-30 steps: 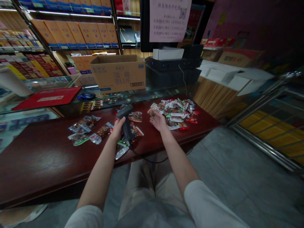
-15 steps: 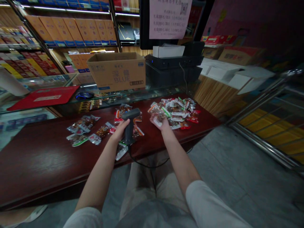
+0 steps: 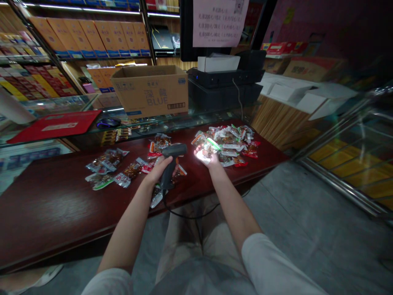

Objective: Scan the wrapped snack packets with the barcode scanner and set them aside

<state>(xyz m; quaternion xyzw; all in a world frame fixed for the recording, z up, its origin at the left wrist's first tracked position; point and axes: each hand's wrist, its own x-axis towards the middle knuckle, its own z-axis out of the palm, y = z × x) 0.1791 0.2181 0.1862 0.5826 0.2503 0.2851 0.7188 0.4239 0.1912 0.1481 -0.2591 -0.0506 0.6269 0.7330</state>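
Note:
My left hand is wrapped round the grip of a dark barcode scanner, whose head points right. Its black cable loops down over the table edge. In my right hand lies a small snack packet, brightly lit by white light, palm turned up under it. Beyond that hand spreads a pile of snack packets with clear, green and red parts. More packets lie to the left, and some sit behind and under the scanner, partly covered by it.
The dark red table carries all the packets. Behind it stand an open cardboard box, a red mat, a mouse and a monitor with a pink notice. A metal rack is at the right. A person's foot shows lower left.
The scanner in my left hand has tilted and shifted slightly right. White light now falls on the packet in my right hand, which stays nearly in place.

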